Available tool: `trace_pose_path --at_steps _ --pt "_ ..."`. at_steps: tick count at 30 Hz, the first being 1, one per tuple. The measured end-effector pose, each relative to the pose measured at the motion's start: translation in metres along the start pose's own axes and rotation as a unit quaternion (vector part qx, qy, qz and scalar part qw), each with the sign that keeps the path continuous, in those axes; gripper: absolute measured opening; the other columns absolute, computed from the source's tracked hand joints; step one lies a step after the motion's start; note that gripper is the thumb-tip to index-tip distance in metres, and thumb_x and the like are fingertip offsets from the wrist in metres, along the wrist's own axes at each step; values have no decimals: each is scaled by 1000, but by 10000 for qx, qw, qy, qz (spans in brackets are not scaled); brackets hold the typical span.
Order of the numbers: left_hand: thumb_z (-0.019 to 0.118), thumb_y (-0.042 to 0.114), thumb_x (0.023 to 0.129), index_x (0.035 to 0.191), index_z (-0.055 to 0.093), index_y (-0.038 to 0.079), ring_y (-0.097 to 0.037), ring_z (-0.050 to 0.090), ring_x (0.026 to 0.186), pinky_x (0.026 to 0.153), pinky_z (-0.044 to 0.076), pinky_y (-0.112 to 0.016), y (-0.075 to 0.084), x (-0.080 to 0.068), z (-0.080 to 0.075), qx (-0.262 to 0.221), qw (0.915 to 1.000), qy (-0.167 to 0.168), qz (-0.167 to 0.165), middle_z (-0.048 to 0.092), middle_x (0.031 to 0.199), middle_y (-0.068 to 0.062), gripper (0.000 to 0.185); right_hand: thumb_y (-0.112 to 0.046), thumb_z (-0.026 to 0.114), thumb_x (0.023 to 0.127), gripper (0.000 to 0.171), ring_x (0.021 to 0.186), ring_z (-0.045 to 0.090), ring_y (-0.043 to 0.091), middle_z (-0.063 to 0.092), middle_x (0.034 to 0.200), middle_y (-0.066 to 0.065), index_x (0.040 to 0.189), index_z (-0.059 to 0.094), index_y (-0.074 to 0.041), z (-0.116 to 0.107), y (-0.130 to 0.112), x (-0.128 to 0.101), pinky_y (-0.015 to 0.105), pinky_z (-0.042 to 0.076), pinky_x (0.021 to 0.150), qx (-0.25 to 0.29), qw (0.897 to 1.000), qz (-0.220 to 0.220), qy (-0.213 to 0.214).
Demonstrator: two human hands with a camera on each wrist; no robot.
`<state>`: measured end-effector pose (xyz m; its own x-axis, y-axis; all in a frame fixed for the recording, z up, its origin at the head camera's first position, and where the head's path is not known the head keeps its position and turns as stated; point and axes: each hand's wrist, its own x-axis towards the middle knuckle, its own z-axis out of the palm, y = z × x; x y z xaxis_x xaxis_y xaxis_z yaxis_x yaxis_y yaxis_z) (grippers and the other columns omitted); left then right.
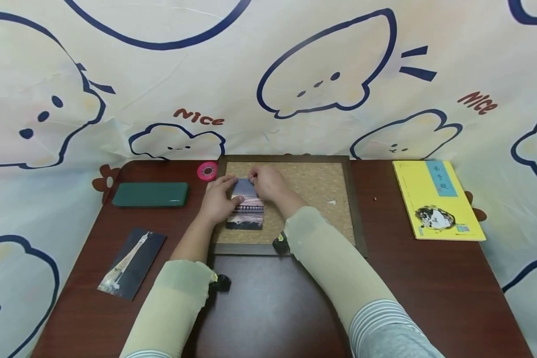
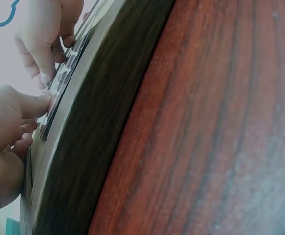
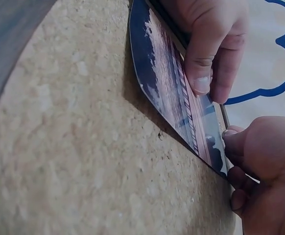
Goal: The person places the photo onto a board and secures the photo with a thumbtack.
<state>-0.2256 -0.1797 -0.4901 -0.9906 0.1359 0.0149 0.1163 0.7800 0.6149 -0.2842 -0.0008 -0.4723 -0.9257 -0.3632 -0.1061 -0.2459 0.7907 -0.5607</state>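
Note:
A photo print of a purple dusk sky over water lies on the cork board, towards its left. In the right wrist view, the near end of the print curls up off the cork. My left hand lies across the print's upper left, its straight thumb pressing the surface and its fingers by the top corner. At the upper right corner, my right hand has its fingers curled with the tips pinched together. Whatever small thing sits between those fingertips is mostly hidden, also in the left wrist view.
Left of the board are a pink tape roll, a green case and a tower photo. A yellow book lies at the right. A patterned cloth rises behind the brown table.

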Motion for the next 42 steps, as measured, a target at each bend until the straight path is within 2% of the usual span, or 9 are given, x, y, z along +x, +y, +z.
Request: trace_pose_path --at_steps 4,11,17,24,35,42 --pt "72 28 86 141 50 9 -32 31 135 109 30 -46 1 0 1 -45 10000 -1 -9 42 148 -6 62 -22 49 100 16 84 57 14 61 92 -4 97 65 -18 0 1 1 30 47 79 -100 9999 -56 -73" --pt "73 27 86 141 50 9 -31 31 135 109 30 -45 4 0 3 -55 10000 9 -34 42 147 -6 62 -27 52 99 17 87 58 15 63 94 -2 96 66 -17 -2 3 5 32 47 83 -128 9995 107 -259" --pt "72 26 86 141 50 9 -31 31 135 109 30 -45 6 0 4 -11 10000 -16 -16 42 147 -6 62 -32 51 100 23 92 59 16 65 98 -1 102 68 -16 -5 4 8 34 47 88 -338 9985 161 -390" --pt "72 27 86 141 50 9 -32 31 135 109 30 -46 5 0 2 5 10000 -19 -8 42 147 -7 62 -30 51 100 22 88 59 17 64 94 0 97 68 -16 -7 3 9 34 47 86 -116 9982 209 -542" --pt "72 26 86 141 50 10 -32 32 135 109 30 -47 2 1 3 61 10000 15 23 43 147 -7 62 -31 49 100 25 76 57 18 61 80 0 82 62 -19 -2 2 10 35 47 75 -16 9994 319 -155" --pt "72 26 86 141 50 10 -32 31 135 110 29 -46 0 1 1 98 9999 30 -6 43 147 -7 62 -29 50 100 27 75 56 17 61 80 -1 77 61 -21 0 -1 13 34 46 75 -54 9995 309 -27"
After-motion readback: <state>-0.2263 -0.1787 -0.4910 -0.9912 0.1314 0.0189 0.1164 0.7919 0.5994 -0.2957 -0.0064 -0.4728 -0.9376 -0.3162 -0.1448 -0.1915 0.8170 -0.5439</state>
